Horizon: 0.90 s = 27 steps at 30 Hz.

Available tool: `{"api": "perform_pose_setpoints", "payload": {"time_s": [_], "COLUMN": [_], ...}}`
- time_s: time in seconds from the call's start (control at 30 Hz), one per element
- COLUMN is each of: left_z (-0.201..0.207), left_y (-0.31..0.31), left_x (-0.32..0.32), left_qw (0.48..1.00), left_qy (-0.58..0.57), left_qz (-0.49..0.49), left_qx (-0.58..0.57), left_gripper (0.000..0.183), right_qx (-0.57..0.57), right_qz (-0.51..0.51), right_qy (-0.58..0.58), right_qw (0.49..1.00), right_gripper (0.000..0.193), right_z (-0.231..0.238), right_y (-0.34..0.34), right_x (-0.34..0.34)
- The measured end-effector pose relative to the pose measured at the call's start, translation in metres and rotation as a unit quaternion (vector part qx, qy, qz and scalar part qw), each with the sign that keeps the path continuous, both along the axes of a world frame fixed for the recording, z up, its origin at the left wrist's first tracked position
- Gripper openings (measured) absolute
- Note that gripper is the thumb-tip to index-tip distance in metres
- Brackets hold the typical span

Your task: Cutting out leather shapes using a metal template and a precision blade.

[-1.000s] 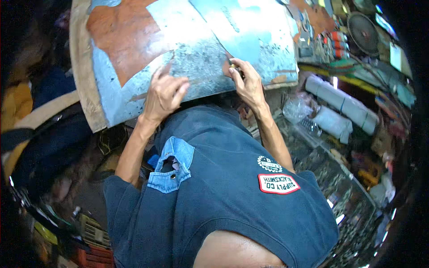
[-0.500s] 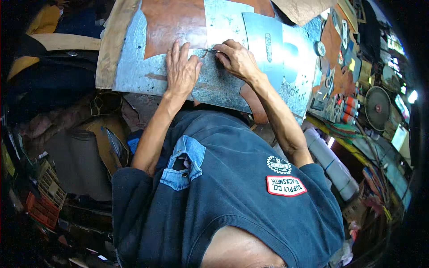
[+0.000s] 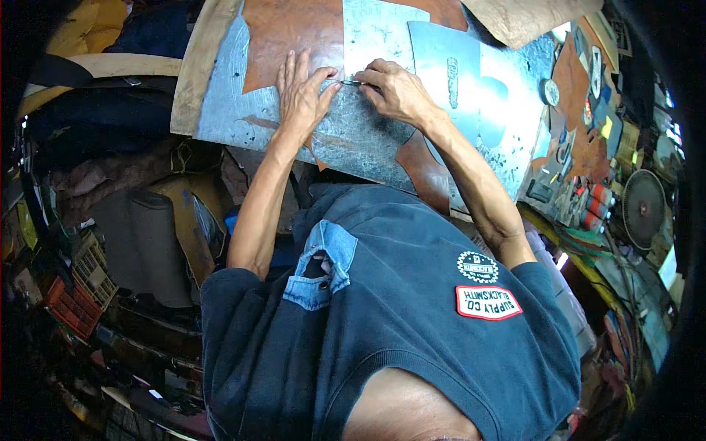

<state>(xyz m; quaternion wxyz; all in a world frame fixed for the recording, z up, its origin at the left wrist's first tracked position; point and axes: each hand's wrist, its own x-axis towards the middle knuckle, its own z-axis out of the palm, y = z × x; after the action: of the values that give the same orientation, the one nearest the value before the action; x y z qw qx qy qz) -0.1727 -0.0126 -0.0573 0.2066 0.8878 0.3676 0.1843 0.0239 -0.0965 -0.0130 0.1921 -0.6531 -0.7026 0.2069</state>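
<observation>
Both of my hands have drawn together since the first frame: my left hand (image 3: 303, 103) now lies unclenched, fingers spread over the lower edge of the brown leather (image 3: 294, 33), which is flat on the tabletop (image 3: 360, 136). My right hand (image 3: 397, 92) grasps a slim tool (image 3: 350, 82) by the leather's lower right corner. I judge the step to be cutting or marking that edge; the next move calls for firm hold-down and steady tool control.
</observation>
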Motion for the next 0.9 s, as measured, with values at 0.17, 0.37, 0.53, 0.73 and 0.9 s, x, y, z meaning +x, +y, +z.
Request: {"api": "perform_pose_setpoints", "payload": {"time_s": [0.17, 0.37, 0.53, 0.73, 0.9], "left_z": [-0.005, 0.008, -0.003, 0.012, 0.030], "left_y": [0.008, 0.008, 0.007, -0.001, -0.022], "left_x": [0.000, -0.005, -0.001, -0.009, -0.036], "left_qw": [0.999, 0.999, 0.994, 0.995, 0.986], "left_qy": [0.009, 0.017, 0.017, 0.028, 0.038], "left_qz": [-0.002, -0.006, -0.006, -0.029, -0.133], "left_qx": [-0.048, -0.032, -0.103, -0.094, -0.090], "left_gripper": [0.033, 0.033, 0.033, 0.054, 0.088], "right_qx": [0.001, -0.013, -0.047, -0.037, 0.027], "right_qz": [0.003, -0.020, -0.031, -0.065, -0.292], "right_qy": [-0.012, 0.001, 0.017, 0.062, 0.021], "right_qw": [1.000, 1.000, 0.998, 0.995, 0.956], "right_gripper": [0.024, 0.017, 0.021, 0.021, 0.034], "right_z": [-0.010, 0.008, 0.002, 0.011, 0.022], "right_y": [0.004, 0.005, -0.004, -0.020, -0.066], "right_x": [0.003, -0.002, 0.000, 0.002, 0.028]}}
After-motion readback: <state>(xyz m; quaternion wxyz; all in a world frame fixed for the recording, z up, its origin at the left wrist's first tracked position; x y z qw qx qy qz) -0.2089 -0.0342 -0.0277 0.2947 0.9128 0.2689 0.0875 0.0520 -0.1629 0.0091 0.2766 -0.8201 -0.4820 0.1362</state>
